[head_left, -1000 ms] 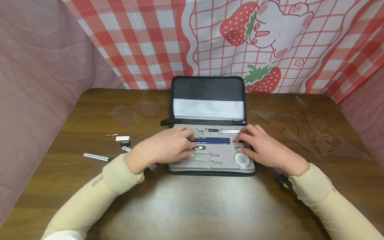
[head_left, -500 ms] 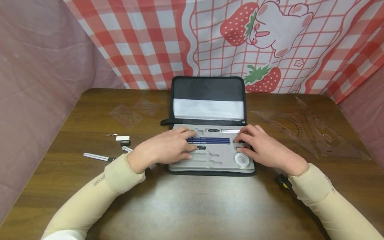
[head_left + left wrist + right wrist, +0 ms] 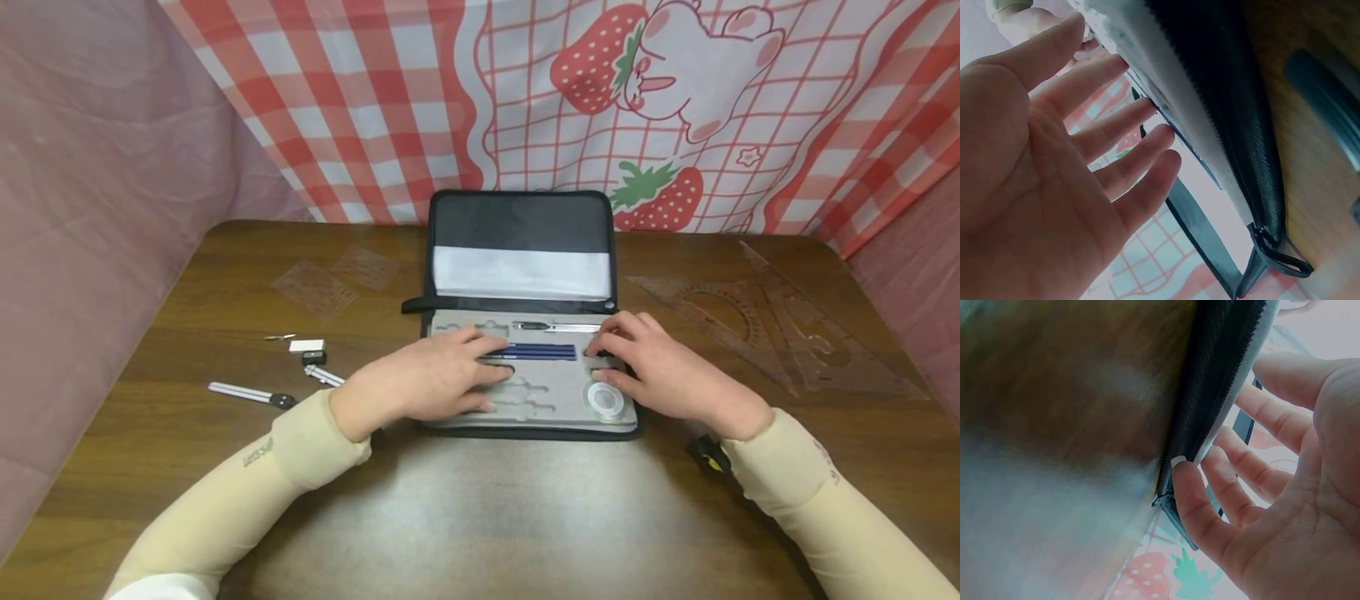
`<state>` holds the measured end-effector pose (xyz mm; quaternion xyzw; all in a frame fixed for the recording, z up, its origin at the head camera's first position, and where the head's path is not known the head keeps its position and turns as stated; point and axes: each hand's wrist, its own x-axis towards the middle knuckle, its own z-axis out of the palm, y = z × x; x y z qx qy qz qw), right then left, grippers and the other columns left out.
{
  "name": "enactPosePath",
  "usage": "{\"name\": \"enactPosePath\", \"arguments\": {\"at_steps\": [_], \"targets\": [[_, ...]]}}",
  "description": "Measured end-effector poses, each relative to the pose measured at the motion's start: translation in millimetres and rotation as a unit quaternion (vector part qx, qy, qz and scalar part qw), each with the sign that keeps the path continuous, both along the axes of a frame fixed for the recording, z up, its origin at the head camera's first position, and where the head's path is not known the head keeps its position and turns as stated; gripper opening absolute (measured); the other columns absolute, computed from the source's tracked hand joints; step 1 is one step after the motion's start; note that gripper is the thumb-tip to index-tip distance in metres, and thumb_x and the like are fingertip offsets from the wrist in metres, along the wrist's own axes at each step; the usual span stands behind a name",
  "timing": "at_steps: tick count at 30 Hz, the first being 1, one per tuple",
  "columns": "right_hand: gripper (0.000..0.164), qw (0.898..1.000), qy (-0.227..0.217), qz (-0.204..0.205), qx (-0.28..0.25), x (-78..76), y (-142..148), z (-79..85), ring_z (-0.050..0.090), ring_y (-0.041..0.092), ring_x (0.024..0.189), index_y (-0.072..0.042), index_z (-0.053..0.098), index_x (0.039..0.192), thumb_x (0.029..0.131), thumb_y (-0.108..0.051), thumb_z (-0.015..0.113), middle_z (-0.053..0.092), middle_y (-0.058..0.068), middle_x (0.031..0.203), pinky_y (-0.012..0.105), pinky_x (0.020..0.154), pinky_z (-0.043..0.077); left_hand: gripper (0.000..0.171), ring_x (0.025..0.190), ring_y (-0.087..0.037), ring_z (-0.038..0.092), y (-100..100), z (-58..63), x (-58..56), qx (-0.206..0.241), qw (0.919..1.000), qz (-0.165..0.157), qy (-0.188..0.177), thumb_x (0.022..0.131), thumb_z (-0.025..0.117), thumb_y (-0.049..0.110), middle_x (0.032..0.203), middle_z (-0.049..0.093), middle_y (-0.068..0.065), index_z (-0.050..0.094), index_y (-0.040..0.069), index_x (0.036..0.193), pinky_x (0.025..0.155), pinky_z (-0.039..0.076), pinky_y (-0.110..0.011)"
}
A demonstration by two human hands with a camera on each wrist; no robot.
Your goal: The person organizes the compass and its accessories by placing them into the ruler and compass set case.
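A black zip case (image 3: 521, 218) lies unfolded at the middle of the table, with a grey tray (image 3: 540, 421) in its near half. My left hand (image 3: 420, 375) rests over the tray's left side, fingers extended. Its index finger touches a small dark piece in a slot, mostly covered. Blue pencils (image 3: 536, 352) lie just beyond those fingers. My right hand (image 3: 660, 362) is at the tray's right edge, fingers loosely bent; a small dark thing shows at its fingertips. A round white disc (image 3: 604, 400) sits below them, and a silver-and-black drawing instrument (image 3: 555, 327) fills the far slot.
On the left lie a white eraser (image 3: 306, 346), a black sharpener (image 3: 313, 357), a silver compass (image 3: 324, 375), a silver-and-black tool (image 3: 247, 392) and clear stencils (image 3: 315, 289). Clear set squares (image 3: 813, 308) lie right. A black-and-yellow thing (image 3: 707, 454) is partly under the right sleeve.
My left hand has moved slightly right and flattened, its fingers now covering most of the small shiny piece that showed in the slot. My right hand stays in place.
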<state>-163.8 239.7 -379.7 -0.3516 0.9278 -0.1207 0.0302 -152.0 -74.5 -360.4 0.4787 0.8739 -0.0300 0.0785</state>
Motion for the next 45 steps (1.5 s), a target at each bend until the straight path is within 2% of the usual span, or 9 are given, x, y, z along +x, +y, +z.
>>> {"name": "enactPosePath", "arguments": {"at_steps": [6,12,15,18,21,25,30,36,45], "targets": [[0.028,1.0,0.001,0.001,-0.001,0.3,-0.1,0.4,0.035,0.02,0.105,-0.019,0.059,0.108,0.083,-0.029,0.066,0.044,0.003,0.117,0.039,0.081,0.043,0.053,0.131,-0.031,0.027,1.1,-0.6,1.6,-0.001,1.0,0.003,-0.007,0.092,0.046,0.049,0.148,0.027,-0.007,0.043,0.024,0.139,0.104,0.025,-0.04],[0.025,1.0,0.016,0.005,-0.004,0.2,1.0,-0.5,0.036,0.018,0.104,-0.02,0.059,0.107,0.084,-0.027,0.065,0.044,0.002,0.115,0.038,0.081,0.041,0.058,0.134,-0.024,0.02,-4.2,3.8,-2.5,0.002,0.9969,0.02,-0.076,0.092,0.044,0.051,0.152,0.019,-0.002,0.033,0.026,0.144,0.102,0.029,-0.038],[0.025,1.0,0.02,0.008,-0.007,-0.1,1.6,-0.8,0.036,0.019,0.104,-0.02,0.059,0.107,0.084,-0.026,0.065,0.044,0.002,0.115,0.039,0.081,0.041,0.061,0.134,-0.018,0.021,-14.3,8.5,-5.9,0.027,0.9942,0.041,-0.096,0.092,0.045,0.05,0.151,0.023,0.001,0.031,0.025,0.145,0.102,0.029,-0.035],[0.026,1.0,0.021,0.006,-0.008,-0.2,1.7,-0.3,0.035,0.019,0.104,-0.019,0.058,0.108,0.084,-0.026,0.065,0.044,0.002,0.115,0.039,0.08,0.042,0.055,0.123,-0.012,0.033,-33.3,13.7,-10.0,0.071,0.9924,0.061,-0.081,0.091,0.051,0.046,0.14,0.039,0.003,0.043,0.021,0.139,0.097,0.034,-0.031],[0.025,1.0,0.02,0.007,-0.008,-0.3,1.5,0.1,0.035,0.02,0.104,-0.019,0.058,0.108,0.085,-0.026,0.064,0.043,0.003,0.115,0.04,0.079,0.042,0.042,0.105,-0.009,0.043,-60.8,16.1,-12.6,0.101,0.99,0.079,-0.058,0.088,0.058,0.039,0.119,0.052,0.004,0.058,0.018,0.124,0.087,0.04,-0.028],[0.025,1.0,0.02,0.007,-0.007,-0.3,1.4,-0.3,0.035,0.019,0.103,-0.019,0.058,0.108,0.085,-0.027,0.064,0.043,0.002,0.115,0.039,0.079,0.041,0.03,0.09,-0.009,0.05,-99.9,12.6,-10.5,0.099,0.9865,0.117,-0.057,0.082,0.067,0.035,0.1,0.056,0.006,0.065,0.019,0.107,0.078,0.044,-0.029],[0.026,1.0,0.019,0.004,-0.004,0.6,3.0,-0.5,0.034,0.018,0.103,-0.019,0.058,0.107,0.083,-0.028,0.066,0.043,0.001,0.114,0.038,0.08,0.041,0.035,0.086,-0.01,0.05,-131.1,-2.7,-3.3,0.092,0.9823,0.134,-0.095,0.071,0.073,0.045,0.094,0.053,0.009,0.065,0.023,0.097,0.075,0.044,-0.029],[0.026,1.0,0.014,0.002,0.0,1.3,3.7,0.1,0.034,0.019,0.104,-0.02,0.058,0.108,0.084,-0.028,0.065,0.043,0.002,0.115,0.039,0.079,0.042,0.023,0.083,-0.009,0.047,-135.1,-17.6,2.3,0.113,0.9814,0.119,-0.099,0.073,0.072,0.042,0.089,0.049,0.011,0.06,0.027,0.086,0.071,0.043,-0.027],[0.027,1.0,0.006,0.006,-0.005,1.0,0.9,-2.0,0.033,0.019,0.105,-0.02,0.058,0.109,0.084,-0.029,0.065,0.043,0.002,0.116,0.038,0.08,0.041,0.015,0.08,-0.008,0.041,-131.1,-17.0,5.8,0.102,0.9808,0.135,-0.097,0.085,0.063,0.036,0.084,0.046,0.011,0.053,0.026,0.081,0.066,0.042,-0.025]]}}
